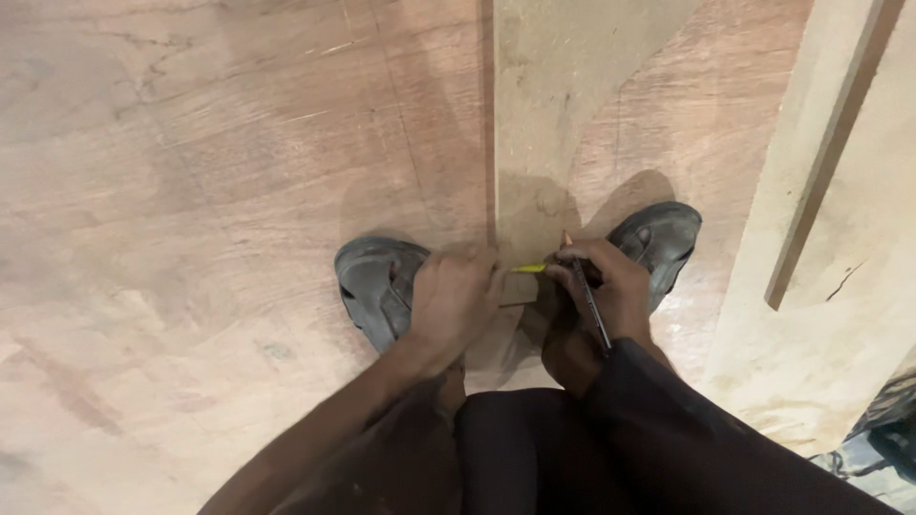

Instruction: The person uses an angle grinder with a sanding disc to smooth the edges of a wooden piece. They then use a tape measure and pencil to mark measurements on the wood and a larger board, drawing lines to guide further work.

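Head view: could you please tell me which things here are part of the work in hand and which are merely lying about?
In use:
left hand, pressing on the strip
right hand, holding the pencil
pencil
yellow tape
strip
plywood sheet

Lying about:
boards on the right
dark clutter at the lower right

Warm, moderate light falls from above and behind, casting soft dark shadows ahead of the two grey worn shoes (382, 286) onto the reddish plywood sheet (191, 191). The picture is slightly soft, with no glare.
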